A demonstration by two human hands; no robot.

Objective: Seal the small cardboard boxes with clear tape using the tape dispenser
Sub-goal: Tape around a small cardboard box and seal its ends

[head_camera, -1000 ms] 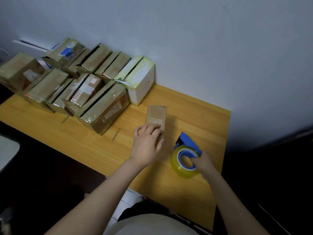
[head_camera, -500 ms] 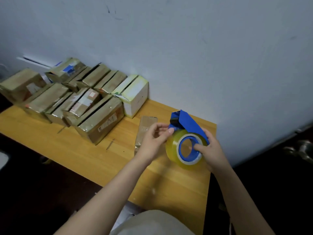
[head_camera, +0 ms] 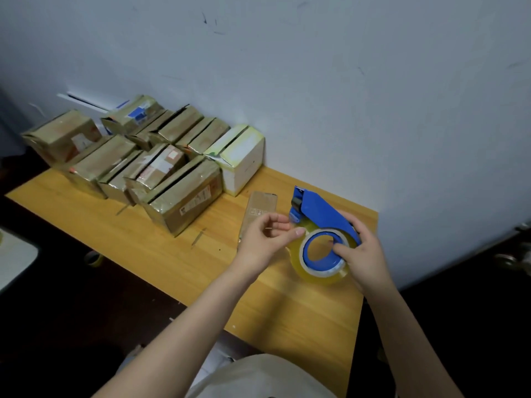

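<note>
A blue tape dispenser (head_camera: 319, 208) with a yellowish roll of clear tape (head_camera: 319, 271) is lifted above the wooden table (head_camera: 161, 254). My right hand (head_camera: 360, 248) grips it, fingers curled round the blue frame and into the roll's core. My left hand (head_camera: 265, 239) is at the roll's left edge, thumb and fingertips picking at the tape's surface. A small flat cardboard box (head_camera: 260, 206) lies on the table just behind my left hand, partly hidden by it.
Several taped cardboard boxes (head_camera: 184, 196) and a white box (head_camera: 241, 156) are packed along the wall at the back left. The table's right edge (head_camera: 370, 254) drops into dark floor. A small tape roll (head_camera: 94, 259) lies on the floor at the left.
My left hand left the small box and went to the tape roll. My right hand lifted the dispenser off the table. The camera view has tilted up.
</note>
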